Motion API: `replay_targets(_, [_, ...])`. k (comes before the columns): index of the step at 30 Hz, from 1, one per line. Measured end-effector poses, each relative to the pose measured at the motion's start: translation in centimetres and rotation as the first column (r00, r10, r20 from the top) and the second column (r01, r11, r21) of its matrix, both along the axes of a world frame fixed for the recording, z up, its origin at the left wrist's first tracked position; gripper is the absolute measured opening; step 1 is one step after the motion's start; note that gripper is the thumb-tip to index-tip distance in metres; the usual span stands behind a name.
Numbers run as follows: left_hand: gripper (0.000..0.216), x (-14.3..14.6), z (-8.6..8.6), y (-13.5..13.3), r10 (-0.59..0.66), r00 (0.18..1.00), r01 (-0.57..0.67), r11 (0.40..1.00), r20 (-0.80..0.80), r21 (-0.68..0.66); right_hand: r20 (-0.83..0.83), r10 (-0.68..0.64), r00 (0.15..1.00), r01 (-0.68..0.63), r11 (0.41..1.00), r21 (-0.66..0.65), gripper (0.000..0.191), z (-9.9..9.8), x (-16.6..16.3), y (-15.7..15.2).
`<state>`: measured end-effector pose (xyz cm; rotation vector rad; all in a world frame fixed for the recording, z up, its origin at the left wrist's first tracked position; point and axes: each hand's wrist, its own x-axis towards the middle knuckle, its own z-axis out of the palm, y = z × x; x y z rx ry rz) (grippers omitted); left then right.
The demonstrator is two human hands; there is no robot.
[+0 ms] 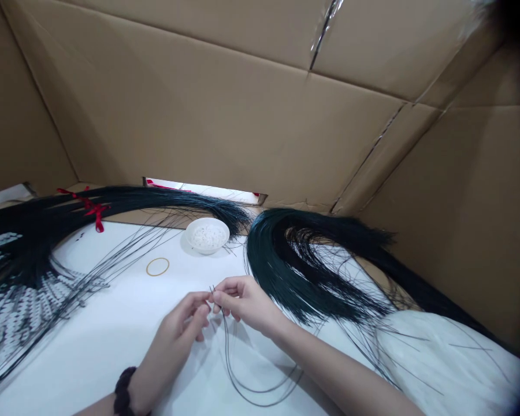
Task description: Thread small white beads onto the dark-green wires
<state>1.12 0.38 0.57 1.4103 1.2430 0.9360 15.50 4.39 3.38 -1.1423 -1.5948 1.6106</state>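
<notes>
Thin black cords (pixel 226 346) are pinched between the thumb and forefinger of my right hand (pixel 249 305). Two short cord ends poke up past those fingertips, and the rest hangs in a loop down over the white tabletop. My left hand (pixel 177 330), with a dark braided band (pixel 125 392) on its wrist, is close by on the left. Its forefinger reaches the right fingertips, while its thumb stays a little apart from the loosely bent fingers; nothing shows between them. Beyond both hands stands a white bowl (pixel 207 236) of small white pieces.
Dark cord bundles lie left (pixel 125 199) and right (pixel 268 260), the left one tied with red ribbon (pixel 96 212). White beaded strands (pixel 30 312) fan out at far left. A rubber band (pixel 158 267), white plastic bag (pixel 442 358) and cardboard walls (pixel 208 110) surround the workspace.
</notes>
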Motion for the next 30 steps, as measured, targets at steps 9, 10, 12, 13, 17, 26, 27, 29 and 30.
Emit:
replay_targets(9, [0.016, -0.9, 0.0, 0.4, 0.058, 0.992, -0.037, 0.982, -0.112, 0.183, 0.160, 0.104, 0.982, -0.132, 0.976, 0.174, 0.017, -1.6, -0.2, -0.3])
replay_targets(10, [0.015, -0.8, -0.1, 0.4, 0.055, 0.990, -0.030, 0.982, -0.129, 0.188, 0.172, 0.105, 0.980, -0.137, 0.974, 0.181, 0.017, -1.7, -0.2, -0.3])
replay_targets(12, [0.015, -0.8, -0.1, 0.3, 0.054, 0.986, -0.023, 0.981, -0.156, 0.191, 0.192, 0.104, 0.976, -0.140, 0.973, 0.185, 0.017, -1.9, -0.2, -0.4])
replay_targets(13, [0.014, -0.8, -0.1, 0.3, 0.053, 0.985, -0.021, 0.981, -0.165, 0.191, 0.202, 0.103, 0.974, -0.140, 0.973, 0.181, 0.017, -1.9, -0.1, -0.4])
replay_targets(17, [0.013, -0.8, 0.1, 0.1, 0.040, 0.982, -0.005, 0.982, -0.184, 0.189, 0.246, 0.093, 0.965, -0.139, 0.975, 0.175, 0.017, -2.1, -0.1, -0.5])
replay_targets(26, [0.011, -0.8, -0.2, 0.1, 0.180, 0.975, -0.152, 0.969, -0.130, 0.197, 0.107, 0.122, 0.987, -0.129, 0.990, 0.060, 0.017, -2.4, 0.1, 1.0])
replay_targets(27, [0.012, -0.8, -0.3, 0.1, 0.207, 0.971, -0.182, 0.964, -0.116, 0.195, 0.079, 0.145, 0.986, -0.147, 0.989, 0.022, 0.018, -2.3, 0.3, 1.2])
replay_targets(29, [0.013, -0.8, -0.5, 0.0, 0.251, 0.965, -0.234, 0.955, -0.079, 0.182, 0.022, 0.199, 0.980, -0.198, 0.979, -0.039, 0.023, -2.0, 0.8, 1.7])
replay_targets(30, [0.014, -0.9, -0.6, -0.1, 0.272, 0.960, -0.258, 0.950, -0.061, 0.174, -0.006, 0.230, 0.973, -0.230, 0.972, -0.051, 0.026, -1.8, 1.2, 2.0])
